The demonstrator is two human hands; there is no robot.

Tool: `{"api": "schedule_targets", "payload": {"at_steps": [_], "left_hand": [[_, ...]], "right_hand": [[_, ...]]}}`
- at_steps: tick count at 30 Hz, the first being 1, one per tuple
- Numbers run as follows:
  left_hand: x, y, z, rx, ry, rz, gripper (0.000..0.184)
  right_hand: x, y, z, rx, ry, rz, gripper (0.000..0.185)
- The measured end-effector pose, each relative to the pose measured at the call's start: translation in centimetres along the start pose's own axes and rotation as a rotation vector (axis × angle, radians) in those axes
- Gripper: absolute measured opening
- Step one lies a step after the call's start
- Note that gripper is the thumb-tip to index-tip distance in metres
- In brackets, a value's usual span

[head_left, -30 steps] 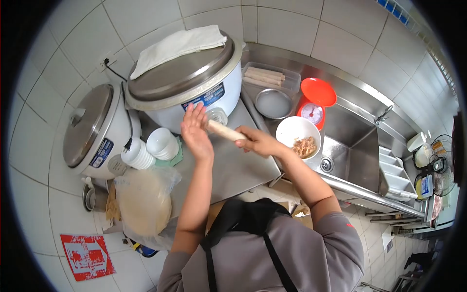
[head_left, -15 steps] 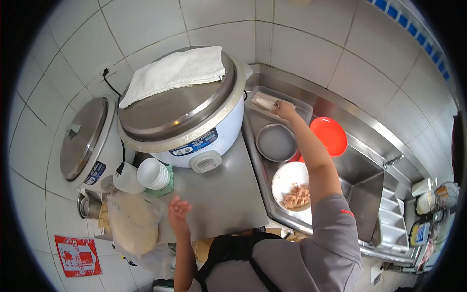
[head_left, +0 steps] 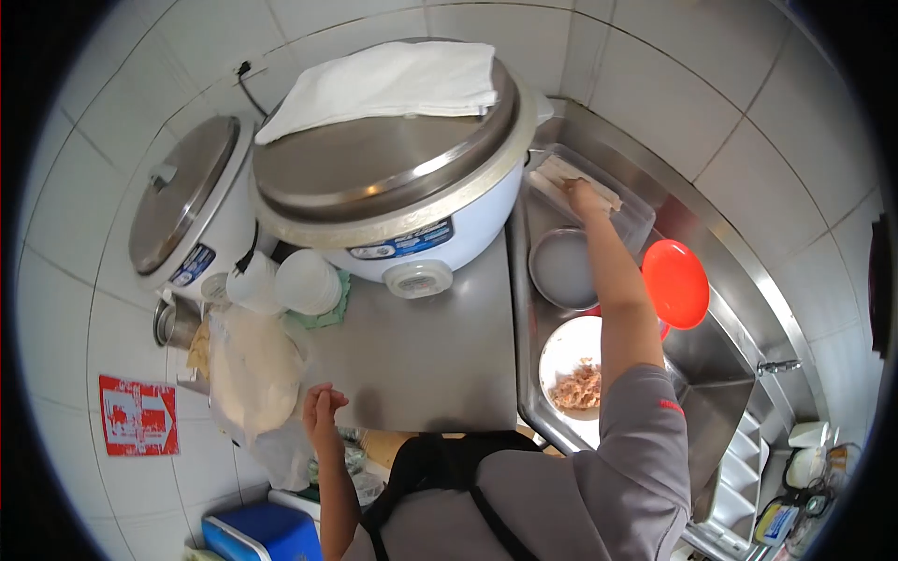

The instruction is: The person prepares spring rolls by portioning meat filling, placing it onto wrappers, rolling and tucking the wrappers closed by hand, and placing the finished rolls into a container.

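My right hand reaches into a shallow clear plastic tray at the back of the sink counter. Its fingers close on a pale, off-white roll lying there; the hand covers part of it. In front of the tray sits a round grey pan. A white bowl with shredded, pinkish-brown food lies under my right forearm. My left hand hangs at the front edge of the steel table, holding nothing, fingers loosely bent and apart.
A large rice cooker bears a folded white towel; a second cooker stands left. Stacked white cups and a plastic-bagged pale mass are near my left hand. A red plate lies by the sink basin.
The view has tilted and shifted, so the cookers and sink appear moved. My right hand stays at the roll in the tray. My left hand has drawn slightly back, fingers more bent.
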State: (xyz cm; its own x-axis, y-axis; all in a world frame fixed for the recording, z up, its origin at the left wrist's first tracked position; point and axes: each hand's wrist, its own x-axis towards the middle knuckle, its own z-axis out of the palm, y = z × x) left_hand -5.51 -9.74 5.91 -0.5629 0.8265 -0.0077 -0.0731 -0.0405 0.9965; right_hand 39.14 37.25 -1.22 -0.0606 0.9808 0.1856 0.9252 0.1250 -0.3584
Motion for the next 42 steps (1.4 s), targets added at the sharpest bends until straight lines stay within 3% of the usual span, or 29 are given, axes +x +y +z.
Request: {"api": "schedule_targets", "payload": {"at_steps": [3,4,6,9,11,14,17,21,23,26,29,32,35,42], "left_hand": [[0.3,0.4,-1.1,0.133,-0.024,0.025,0.017],[0.5,0.7,-1.9,0.204,0.005,0.025,0.017],[1.1,1.5,-3.8,0.289,0.015,0.038,0.018],[2.0,2.5,-6.6,0.563,0.11,0.049,0.016],[2.8,2.7,-8.2,0.816,0.185,0.138,0.016],[4.1,1.5,-11.3,1.203,0.24,0.315,0.018],[6.7,3.3,-12.4,0.96,0.284,0.497,0.022],[7.4,4.3,-14.0,1.169,0.014,0.182,0.03],[7.1,3.1,-14.3,1.349,-0.189,0.019,0.034],[6.5,0.8,-14.9,1.235,-0.237,0.045,0.04],[6.6,1.8,-14.6,1.411,-0.295,0.439,0.028],[7.5,-1.4,-14.3,1.189,-0.034,0.277,0.023],[8.6,-2.7,-14.5,1.18,0.003,0.432,0.016],[8.6,-1.4,-14.7,1.186,-0.057,0.492,0.012]], "right_hand": [[0.9,2.0,-1.0,0.027,0.018,-0.04,0.024],[2.3,4.1,-0.9,0.096,-0.019,-0.157,0.024],[-0.9,-2.0,-9.2,0.042,-0.224,0.005,0.028],[-6.2,-6.4,-18.2,0.296,-0.471,-0.227,0.027],[-12.2,-13.4,-23.5,0.476,-0.442,-0.282,0.029],[-17.9,-20.7,-26.6,0.574,-0.386,-0.63,0.035],[-20.9,-28.0,-25.6,0.617,-0.535,-0.942,0.037],[-25.4,-39.1,-15.6,0.653,-0.88,-1.127,0.029],[-27.6,-43.1,-7.1,0.675,-0.934,-1.246,0.029],[-29.1,-48.0,0.3,0.44,-1.175,-1.098,0.028],[-28.6,-49.9,3.9,0.586,-0.861,-0.937,0.034],[-27.0,-51.6,3.2,0.724,-0.884,-0.773,0.04],[-26.4,-52.5,2.0,0.705,-0.887,-0.777,0.04],[-26.3,-52.8,1.9,0.684,-0.842,-0.784,0.039]]}}
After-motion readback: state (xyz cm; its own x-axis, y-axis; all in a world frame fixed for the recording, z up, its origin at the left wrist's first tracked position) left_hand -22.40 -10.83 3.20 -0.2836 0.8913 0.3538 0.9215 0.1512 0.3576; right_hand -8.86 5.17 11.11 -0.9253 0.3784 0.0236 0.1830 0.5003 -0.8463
